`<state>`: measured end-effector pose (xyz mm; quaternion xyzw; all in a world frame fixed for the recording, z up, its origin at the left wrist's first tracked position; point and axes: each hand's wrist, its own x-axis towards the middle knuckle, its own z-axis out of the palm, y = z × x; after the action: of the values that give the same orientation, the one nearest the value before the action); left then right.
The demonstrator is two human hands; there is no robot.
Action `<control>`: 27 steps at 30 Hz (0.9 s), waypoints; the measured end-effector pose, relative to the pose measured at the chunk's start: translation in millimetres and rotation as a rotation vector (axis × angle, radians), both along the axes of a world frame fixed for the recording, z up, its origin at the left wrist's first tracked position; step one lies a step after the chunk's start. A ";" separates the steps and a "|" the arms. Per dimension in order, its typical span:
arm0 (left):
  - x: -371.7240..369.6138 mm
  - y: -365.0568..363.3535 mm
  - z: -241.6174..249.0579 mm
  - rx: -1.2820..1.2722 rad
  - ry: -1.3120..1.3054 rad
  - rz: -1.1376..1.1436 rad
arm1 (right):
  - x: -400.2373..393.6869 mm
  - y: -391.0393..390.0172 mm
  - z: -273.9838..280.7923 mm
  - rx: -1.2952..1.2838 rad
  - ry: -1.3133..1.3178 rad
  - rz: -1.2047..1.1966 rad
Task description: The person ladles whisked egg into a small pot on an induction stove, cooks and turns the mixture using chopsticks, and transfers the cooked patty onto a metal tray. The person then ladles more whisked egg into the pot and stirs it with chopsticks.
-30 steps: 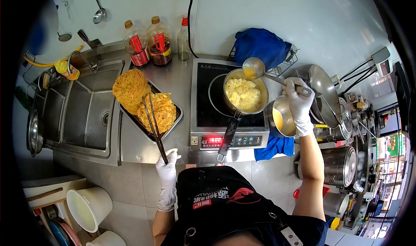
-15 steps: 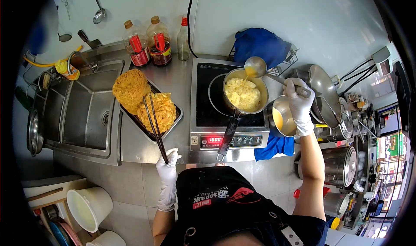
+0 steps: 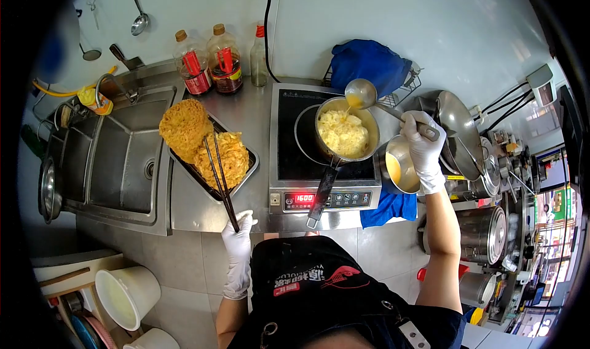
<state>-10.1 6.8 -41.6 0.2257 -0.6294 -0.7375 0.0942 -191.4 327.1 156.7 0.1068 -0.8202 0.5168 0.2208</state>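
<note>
The right hand [image 3: 423, 145] is clamped on the ladle [image 3: 361, 94] handle, the bowl tipped over the far rim of the pan [image 3: 346, 131] on the cooker [image 3: 324, 145], a thin yellow thread running into the egg [image 3: 341, 132]. The left hand [image 3: 237, 233] grips the chopsticks [image 3: 218, 175], tips resting on the fried cakes in the tray [image 3: 246, 172] — idle. Judgement: keep the pour thin and moving over the egg, not against the rim — the bowl [image 3: 402, 164] of batter sits just beside for refills.
</note>
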 end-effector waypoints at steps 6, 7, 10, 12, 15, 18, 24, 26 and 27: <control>1.4 -1.3 -1.5 0.003 0.009 0.013 | -0.4 -0.1 1.2 0.076 0.043 -0.014; 1.6 -1.5 -1.8 -0.003 0.014 0.014 | -0.4 0.6 1.0 0.074 0.038 -0.014; 1.8 -1.5 0.9 -0.003 -0.003 0.017 | -0.3 4.4 -0.8 0.066 0.019 -0.014; 2.0 -2.1 -3.1 -0.004 0.011 0.019 | 0.6 5.8 -1.6 0.058 -0.001 -0.015; 1.7 -2.2 -4.1 0.004 0.025 0.011 | 1.7 4.5 -0.5 0.113 0.054 0.002; 1.2 -2.1 -2.5 0.002 0.028 0.004 | 1.5 5.3 -1.6 0.132 0.059 0.002; 1.1 -2.7 -1.0 -0.032 0.002 -0.003 | -0.3 3.6 -1.4 0.157 0.127 0.048; 1.1 -3.0 -1.9 -0.028 0.000 0.001 | 1.7 5.7 1.3 0.228 0.096 0.026; 1.3 -3.3 -4.0 -0.026 0.001 0.003 | 2.3 6.6 2.0 0.264 0.080 0.015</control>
<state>-8.8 3.5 -45.6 0.2250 -0.6386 -0.7293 0.0984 -189.1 333.7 158.8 0.1615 -0.8708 0.4012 0.2336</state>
